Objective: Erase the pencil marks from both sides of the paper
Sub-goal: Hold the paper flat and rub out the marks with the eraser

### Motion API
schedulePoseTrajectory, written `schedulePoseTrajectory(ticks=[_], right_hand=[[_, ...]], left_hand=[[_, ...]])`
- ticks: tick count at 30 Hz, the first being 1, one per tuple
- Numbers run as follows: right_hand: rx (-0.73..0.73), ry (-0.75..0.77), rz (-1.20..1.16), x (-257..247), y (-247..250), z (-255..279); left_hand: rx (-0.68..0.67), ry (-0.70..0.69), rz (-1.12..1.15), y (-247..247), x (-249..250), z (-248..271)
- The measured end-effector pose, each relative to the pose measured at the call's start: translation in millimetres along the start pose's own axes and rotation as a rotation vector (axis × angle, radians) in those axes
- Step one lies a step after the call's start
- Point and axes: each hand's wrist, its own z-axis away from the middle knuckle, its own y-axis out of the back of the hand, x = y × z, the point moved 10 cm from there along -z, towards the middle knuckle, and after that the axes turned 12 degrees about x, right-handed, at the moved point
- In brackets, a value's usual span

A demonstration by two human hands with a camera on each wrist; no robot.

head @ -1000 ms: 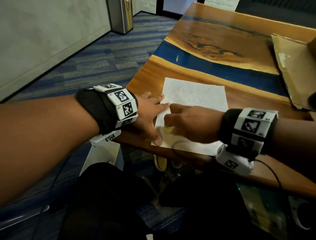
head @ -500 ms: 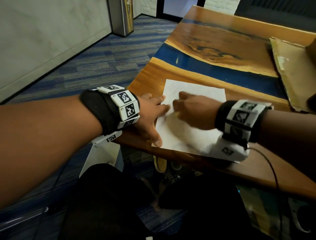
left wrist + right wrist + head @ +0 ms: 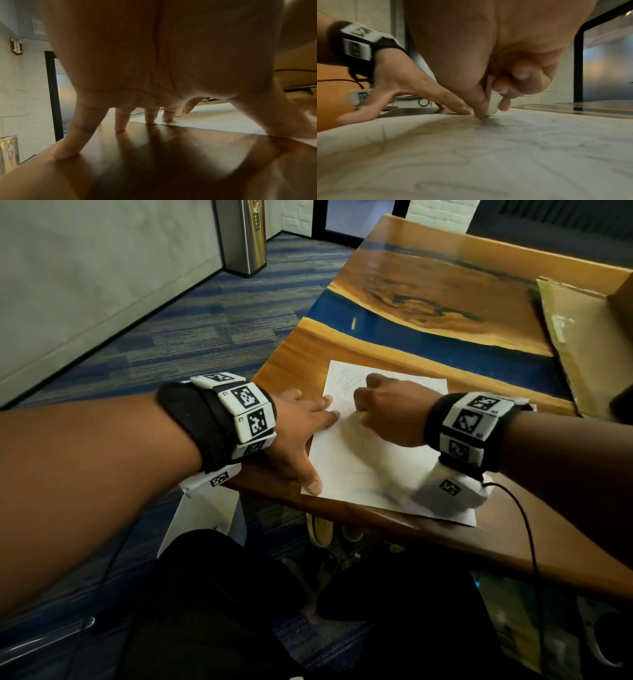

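Observation:
A white sheet of paper [image 3: 363,470] with faint pencil scribbles lies flat near the wooden table's near left corner. My left hand [image 3: 301,426] is spread flat, its fingertips [image 3: 150,119] and thumb pressing the paper's left edge [image 3: 214,120]. My right hand [image 3: 387,409] is curled over the sheet's upper middle and pinches a small white eraser [image 3: 492,102] between thumb and fingers. The eraser's tip touches the paper [image 3: 505,148] close to my left hand [image 3: 423,92]. In the head view the eraser is hidden under the right hand.
The table [image 3: 428,282] is wood with a blue resin strip across it. A flattened cardboard piece [image 3: 582,344] lies at the far right. A metal bin [image 3: 245,234] stands on the carpet by the wall. A cable [image 3: 524,529] runs from my right wrist.
My right hand with the eraser has moved away from me, from the paper's lower left up to its upper middle. The left hand has stayed pressing the left edge.

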Motion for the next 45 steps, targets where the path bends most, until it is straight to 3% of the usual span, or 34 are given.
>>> schedulePoseTrajectory(ticks=[5, 9, 10, 14, 15, 19, 21, 24, 28, 30, 33, 38, 43, 45], right_hand=[[-0.032, 0.276, -0.132, -62.9, -0.5, 26.5], [0.005, 0.01, 0.003, -0.8, 6.3, 3.5], [0.004, 0.023, 0.011, 1.2, 4.3, 4.8], [-0.081, 0.365, -0.087, -64.8, -0.4, 47.2], [-0.096, 0.392, -0.074, -66.5, -1.8, 51.5], [-0.008, 0.112, 0.012, -4.8, 6.1, 27.9], [-0.015, 0.181, -0.017, -20.5, 2.2, 36.0], [-0.086, 0.404, -0.076, -66.3, -3.6, 62.9], [-0.002, 0.15, 0.01, -11.3, 6.4, 33.9], [0.018, 0.195, 0.004, -22.0, 7.3, 38.4], [-0.07, 0.394, -0.057, -67.6, -2.1, 63.2], [-0.018, 0.096, 0.031, -6.0, 7.4, 34.4], [-0.07, 0.312, -0.038, -75.3, -1.7, 58.1], [-0.062, 0.205, -0.046, -51.7, -2.5, 39.6]], left_hand=[[-0.01, -0.001, 0.038, 1.4, -1.0, 1.3], [-0.011, 0.007, -0.013, 0.6, 0.5, 1.5], [-0.014, 0.009, -0.013, 0.0, 0.6, 1.5], [-0.05, -0.002, 0.001, -1.9, 0.5, 1.1], [-0.057, -0.007, -0.009, -1.3, 1.3, 0.5], [-0.037, -0.013, -0.047, 1.9, 4.5, -0.3], [-0.04, -0.011, -0.056, 1.5, 3.8, 0.3], [-0.054, -0.005, -0.057, 1.5, 3.0, 0.3], [-0.052, -0.009, -0.058, 2.7, 4.6, 0.7], [-0.054, -0.008, -0.06, 2.5, 4.8, 1.2], [-0.063, -0.003, -0.065, 2.3, 3.6, 1.0], [-0.059, -0.008, -0.066, 2.0, 4.6, 0.7], [-0.069, -0.003, -0.037, 0.3, 2.5, -0.6], [-0.066, -0.003, -0.035, 0.5, 2.7, -0.5]])
